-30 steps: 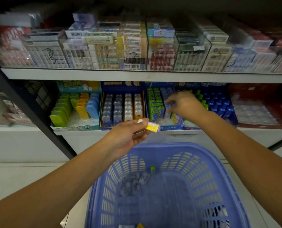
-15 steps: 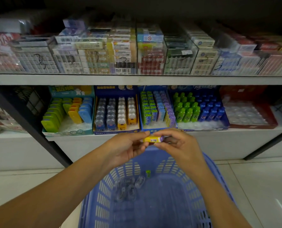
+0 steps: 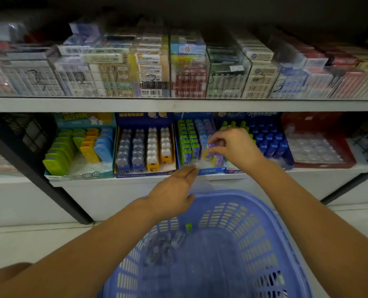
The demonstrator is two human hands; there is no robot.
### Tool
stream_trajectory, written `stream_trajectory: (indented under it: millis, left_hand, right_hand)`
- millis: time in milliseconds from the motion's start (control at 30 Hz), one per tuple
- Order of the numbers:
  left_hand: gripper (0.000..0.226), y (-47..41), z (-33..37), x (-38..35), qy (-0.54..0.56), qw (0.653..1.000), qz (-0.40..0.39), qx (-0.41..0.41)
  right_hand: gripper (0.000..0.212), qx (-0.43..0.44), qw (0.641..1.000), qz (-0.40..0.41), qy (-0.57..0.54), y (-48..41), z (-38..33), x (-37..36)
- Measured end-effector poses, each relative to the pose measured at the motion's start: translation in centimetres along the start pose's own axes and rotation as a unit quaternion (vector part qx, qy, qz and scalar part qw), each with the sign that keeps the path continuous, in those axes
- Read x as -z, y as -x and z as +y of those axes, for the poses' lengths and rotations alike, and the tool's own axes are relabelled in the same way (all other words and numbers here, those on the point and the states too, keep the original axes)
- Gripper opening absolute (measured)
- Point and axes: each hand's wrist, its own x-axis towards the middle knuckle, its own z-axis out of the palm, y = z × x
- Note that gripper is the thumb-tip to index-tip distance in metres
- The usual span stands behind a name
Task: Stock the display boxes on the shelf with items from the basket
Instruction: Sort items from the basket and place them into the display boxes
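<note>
My right hand (image 3: pixel 234 145) reaches into the blue display box (image 3: pixel 209 170) of green, blue and purple packets on the lower shelf, pinching a small purple-and-yellow packet (image 3: pixel 211 147) over its right-hand row. Fingers straight and holding nothing, my left hand (image 3: pixel 174 190) hovers just below that box's front edge. Under both arms sits the blue plastic basket (image 3: pixel 243 203), with a small green item (image 3: pixel 188 227) and several clear-wrapped items (image 3: pixel 163 244) on its floor.
Left of that box stand a box of blue, white and yellow cases (image 3: pixel 145 147) and a teal box of flat coloured packs (image 3: pixel 80 147). To the right are green and blue bottles (image 3: pixel 269 138) and a red tray (image 3: pixel 316 147). The upper shelf (image 3: pixel 178 104) overhangs.
My right hand took the small packet from my left hand and carried it up into the display box. My left hand let go and now has straight fingers.
</note>
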Motion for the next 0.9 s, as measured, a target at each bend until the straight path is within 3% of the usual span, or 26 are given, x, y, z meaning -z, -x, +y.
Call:
stream_trajectory:
  millis: [267,533,633,700,733,833,900]
  left_hand:
    - [0.071,-0.9,-0.4,-0.2,-0.020,1.000,-0.007,-0.009]
    - [0.072,-0.7,-0.5,0.0,-0.001,1.000,-0.024,-0.006]
    - [0.064,0.1,0.1,-0.2,0.044,0.999,0.018,0.001]
    - [0.051,0.7,0.7,-1.0,0.063,0.996,0.055,0.005]
    - [0.043,1.0,0.9,-1.6,0.073,0.996,0.054,0.010]
    - [0.029,2.3,1.4,-5.1,0.075,0.996,-0.026,0.037]
    - [0.031,3.4,1.4,-8.4,0.050,0.989,-0.118,0.068]
  right_hand:
    - [0.025,-0.017,0.990,-0.124,0.065,-2.2,-0.7,-0.1]
    - [0.026,-0.142,0.971,-0.181,0.060,-3.0,-1.7,0.2]
    - [0.023,-0.078,0.990,-0.094,0.071,-1.5,-2.0,0.3]
    - [0.022,-0.036,0.999,-0.029,0.020,0.6,-2.3,-0.3]
    - [0.021,-0.031,0.999,-0.035,-0.021,1.9,-2.4,-1.0]
    - [0.016,-0.041,0.982,-0.178,-0.042,6.4,-1.6,-5.1]
    - [0.019,-0.062,0.943,-0.327,-0.002,9.8,-0.7,-8.9]
